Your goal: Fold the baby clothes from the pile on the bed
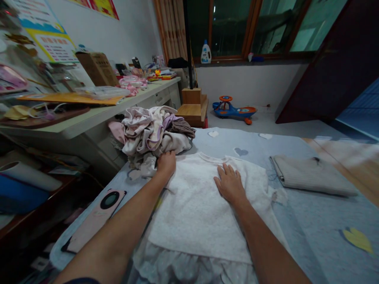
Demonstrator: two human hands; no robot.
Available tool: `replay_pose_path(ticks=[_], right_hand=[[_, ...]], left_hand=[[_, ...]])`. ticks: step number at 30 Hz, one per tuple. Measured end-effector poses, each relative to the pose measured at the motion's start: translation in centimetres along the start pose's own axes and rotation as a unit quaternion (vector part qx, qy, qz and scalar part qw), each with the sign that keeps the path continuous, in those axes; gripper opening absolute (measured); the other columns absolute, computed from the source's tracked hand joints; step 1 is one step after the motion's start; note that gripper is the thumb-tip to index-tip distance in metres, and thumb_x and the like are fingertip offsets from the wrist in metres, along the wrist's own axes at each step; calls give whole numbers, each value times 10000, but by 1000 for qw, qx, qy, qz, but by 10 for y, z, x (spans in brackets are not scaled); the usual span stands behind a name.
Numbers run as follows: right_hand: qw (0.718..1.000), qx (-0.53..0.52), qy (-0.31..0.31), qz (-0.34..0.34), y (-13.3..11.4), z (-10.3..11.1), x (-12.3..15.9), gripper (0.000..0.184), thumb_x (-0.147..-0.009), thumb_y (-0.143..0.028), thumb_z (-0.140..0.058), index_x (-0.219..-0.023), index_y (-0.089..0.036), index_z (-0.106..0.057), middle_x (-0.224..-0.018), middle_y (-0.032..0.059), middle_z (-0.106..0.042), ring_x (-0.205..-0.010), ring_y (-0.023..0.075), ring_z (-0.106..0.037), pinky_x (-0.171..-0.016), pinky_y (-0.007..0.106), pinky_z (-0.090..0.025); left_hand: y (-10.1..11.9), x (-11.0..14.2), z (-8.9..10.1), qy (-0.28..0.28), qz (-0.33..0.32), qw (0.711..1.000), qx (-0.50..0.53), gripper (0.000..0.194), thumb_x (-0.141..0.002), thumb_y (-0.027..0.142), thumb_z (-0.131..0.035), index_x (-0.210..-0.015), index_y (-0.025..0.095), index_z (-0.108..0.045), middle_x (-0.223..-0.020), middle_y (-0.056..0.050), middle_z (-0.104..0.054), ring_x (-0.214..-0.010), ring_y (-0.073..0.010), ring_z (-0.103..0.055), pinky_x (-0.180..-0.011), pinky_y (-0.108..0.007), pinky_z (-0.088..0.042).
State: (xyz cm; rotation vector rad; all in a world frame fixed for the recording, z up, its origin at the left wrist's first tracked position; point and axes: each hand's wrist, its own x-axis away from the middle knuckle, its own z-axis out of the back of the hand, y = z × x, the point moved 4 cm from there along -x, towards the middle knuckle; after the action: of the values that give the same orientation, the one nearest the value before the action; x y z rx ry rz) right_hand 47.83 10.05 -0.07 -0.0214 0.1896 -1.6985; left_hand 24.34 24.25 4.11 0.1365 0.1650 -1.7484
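Note:
A white textured top lies spread flat on the pale blue bed cover, its neckline away from me. My right hand lies flat on its chest area, fingers stretched out. My left hand rests at the garment's upper left shoulder with fingers curled over the edge, right beside a heap of crumpled clothes. Whether the left fingers pinch the fabric is hidden. A lacy white hem shows below the top, near me.
A folded grey garment lies on the cover to the right. A pink phone lies at the left edge. A cluttered white desk runs along the left. A wooden stand and a blue ride-on toy stand on the floor beyond.

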Motion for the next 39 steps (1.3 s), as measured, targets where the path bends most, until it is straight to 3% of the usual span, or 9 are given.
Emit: replay_pose_path(ticks=[5,7,10,16,23,29,31,34,39], right_hand=[[1000,-12,14,6,-2,2,0,508,-965,-371,-428,-1423,-150,-436,-1541,176,-353,-1424,288,-279,-1135,516,-197],[1000,-20,23,6,-2,4,0,504,-958,-375,-444,-1404,-139,-453,-1469,185,-435,-1365,282,-360,-1126,482,-228],[999,-32,26,0,1,7,0,476,-945,-388,-467,-1349,-138,-504,-1317,173,-542,-1234,277,-472,-1091,431,-286],[998,-50,32,1,8,5,-4,440,-938,-372,-470,-1309,-145,-536,-1334,156,-523,-1245,266,-456,-1077,385,-302],[996,-83,2,-28,28,11,-26,357,-891,-270,-505,-1208,-154,-620,-1232,128,-604,-1134,227,-543,-978,298,-385],[989,-11,40,-141,53,30,-70,526,-883,-302,-538,-1360,-86,-484,-1330,206,-547,-1235,320,-481,-1015,426,-354],[990,19,-10,-138,56,30,-82,468,-865,-330,-577,-1277,-109,-561,-1260,197,-602,-1188,333,-522,-998,463,-354],[993,25,-69,-94,62,32,-96,282,-860,-312,-585,-1089,-172,-670,-1146,138,-675,-1085,277,-592,-918,377,-395],[993,30,-29,-110,75,40,-103,321,-928,-326,-474,-1141,-165,-653,-1124,144,-674,-1041,246,-599,-838,321,-397]], left_hand=[[60,22,15,76,-133,988,4,316,-953,164,-350,-1089,148,-635,-1140,-162,-646,-1148,-308,-550,-970,-436,-395],[89,32,8,25,-223,974,44,316,-960,185,-359,-1132,154,-623,-1124,-133,-666,-1112,-262,-579,-984,-388,-401],[110,39,-12,-42,-247,963,101,386,-987,298,-353,-1272,138,-558,-1283,-127,-625,-1202,-220,-555,-1030,-333,-398],[93,28,-46,-65,-195,974,92,635,-972,578,-289,-1495,222,-344,-1599,-83,-278,-1476,-270,-223,-1179,-501,-198],[86,27,-49,-51,-171,979,95,684,-956,615,-253,-1516,229,-311,-1608,-63,-259,-1486,-261,-188,-1191,-496,-167],[85,31,-45,-46,-175,977,114,705,-941,648,-268,-1504,229,-338,-1599,-77,-280,-1483,-270,-195,-1193,-492,-145],[84,31,-44,-42,-172,977,120,715,-933,669,-269,-1498,239,-346,-1596,-75,-289,-1483,-270,-198,-1195,-485,-141],[83,31,-43,-43,-167,977,127,716,-933,677,-269,-1495,241,-352,-1594,-76,-294,-1483,-273,-197,-1195,-480,-143],[82,34,-36,-25,-191,971,143,636,-986,582,-227,-1511,234,-315,-1603,-71,-272,-1485,-254,-187,-1191,-490,-162]])
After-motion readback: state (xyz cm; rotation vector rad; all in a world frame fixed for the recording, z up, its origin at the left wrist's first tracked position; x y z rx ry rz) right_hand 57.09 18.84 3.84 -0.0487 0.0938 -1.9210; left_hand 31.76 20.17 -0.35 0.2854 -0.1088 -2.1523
